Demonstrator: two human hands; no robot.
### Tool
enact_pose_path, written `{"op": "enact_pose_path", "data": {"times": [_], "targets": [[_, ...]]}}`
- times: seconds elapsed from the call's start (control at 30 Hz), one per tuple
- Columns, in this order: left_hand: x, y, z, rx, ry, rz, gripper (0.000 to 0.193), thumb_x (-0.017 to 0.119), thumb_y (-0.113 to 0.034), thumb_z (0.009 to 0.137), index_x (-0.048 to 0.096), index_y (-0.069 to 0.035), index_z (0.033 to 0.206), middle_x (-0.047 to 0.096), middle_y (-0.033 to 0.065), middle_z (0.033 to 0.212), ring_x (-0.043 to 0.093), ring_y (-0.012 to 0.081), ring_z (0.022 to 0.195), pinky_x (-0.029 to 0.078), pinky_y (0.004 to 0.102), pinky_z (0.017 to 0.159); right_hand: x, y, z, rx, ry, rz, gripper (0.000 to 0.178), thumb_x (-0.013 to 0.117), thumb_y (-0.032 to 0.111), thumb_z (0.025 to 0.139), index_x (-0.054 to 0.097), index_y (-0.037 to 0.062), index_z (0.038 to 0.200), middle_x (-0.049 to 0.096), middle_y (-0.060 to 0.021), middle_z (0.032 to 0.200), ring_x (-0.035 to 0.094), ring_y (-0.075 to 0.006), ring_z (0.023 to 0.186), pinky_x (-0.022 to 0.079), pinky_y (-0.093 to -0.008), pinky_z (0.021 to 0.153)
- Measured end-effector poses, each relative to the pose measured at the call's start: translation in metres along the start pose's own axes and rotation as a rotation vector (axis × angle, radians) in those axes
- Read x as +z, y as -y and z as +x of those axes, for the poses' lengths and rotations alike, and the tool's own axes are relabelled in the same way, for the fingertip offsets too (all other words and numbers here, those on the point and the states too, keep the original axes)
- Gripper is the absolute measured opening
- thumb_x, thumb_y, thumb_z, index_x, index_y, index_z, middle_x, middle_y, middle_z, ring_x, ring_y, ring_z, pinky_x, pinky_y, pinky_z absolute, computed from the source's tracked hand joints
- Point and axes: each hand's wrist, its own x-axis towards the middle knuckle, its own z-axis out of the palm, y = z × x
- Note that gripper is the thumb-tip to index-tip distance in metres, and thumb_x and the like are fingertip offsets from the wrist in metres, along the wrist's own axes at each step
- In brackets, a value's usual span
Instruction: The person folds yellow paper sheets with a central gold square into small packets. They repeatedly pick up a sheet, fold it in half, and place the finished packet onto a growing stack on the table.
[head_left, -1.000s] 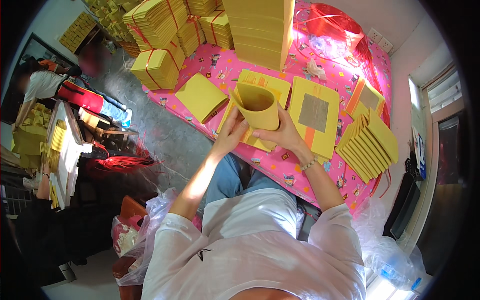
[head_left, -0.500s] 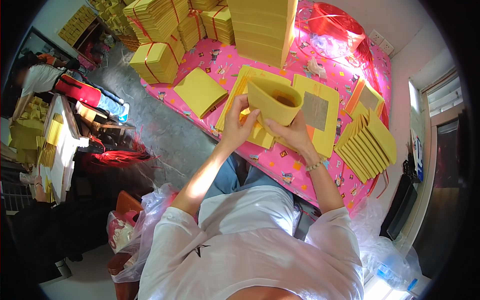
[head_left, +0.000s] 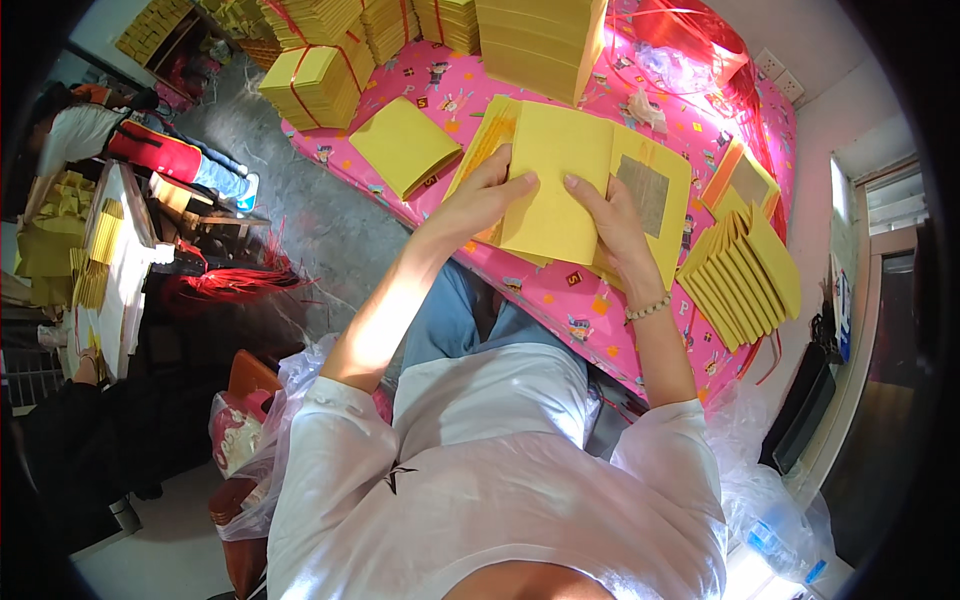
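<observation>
Between my two hands is a yellow paper sleeve [head_left: 558,180], pressed flat above the table. My left hand [head_left: 482,198] grips its left edge, with the thumb on top. On its right side my right hand [head_left: 620,232] holds it the same way, a beaded bracelet at the wrist. Underneath lie yellow paper sheets [head_left: 670,165] with orange marks, partly covered. A grey-brown rectangle [head_left: 643,196] sits on the right-hand sheet. To the left rests a folded yellow paper piece [head_left: 405,148]. Several folded pieces stand fanned in a row [head_left: 738,282] to the right.
Yellow paper bundles [head_left: 318,90] tied with red strips and a tall yellow stack [head_left: 540,50] stand at the back of the pink patterned table [head_left: 590,325]. Red plastic strips [head_left: 700,40] heap at the far right. Another person [head_left: 150,160] bends over a table at left.
The sleeve, held up with its mouth gaping before, is now flattened and turned face up. Both hands have moved slightly with it, still gripping its sides.
</observation>
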Motion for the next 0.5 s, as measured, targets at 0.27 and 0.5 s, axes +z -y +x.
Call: {"op": "enact_pose_path", "data": {"times": [0.27,0.5], "targets": [[0.0013,-0.0064,-0.0010,-0.060,0.013,0.006,0.043,0.054,-0.023,0.096,0.044,-0.002,0.132,0.057,0.0056,0.119,0.052,0.0110,0.110,0.042,0.0263,0.092,0.0005,0.0005,-0.0019,0.023,-0.014,0.064,0.039,0.065,0.019,0.089,0.056,-0.0042,0.118,0.064,-0.0099,0.110,0.062,-0.0137,0.096,0.051,-0.0266,0.081],[0.0039,0.0003,0.0022,-0.020,-0.028,-0.002,0.033,0.054,-0.013,0.094,0.045,0.002,0.123,0.059,0.0097,0.113,0.056,0.0132,0.103,0.045,0.0277,0.086,-0.0029,-0.0013,-0.0009,0.030,0.002,0.037,0.040,0.064,0.019,0.090,0.053,-0.0040,0.120,0.062,-0.0103,0.112,0.061,-0.0138,0.098,0.051,-0.0271,0.083]]}}
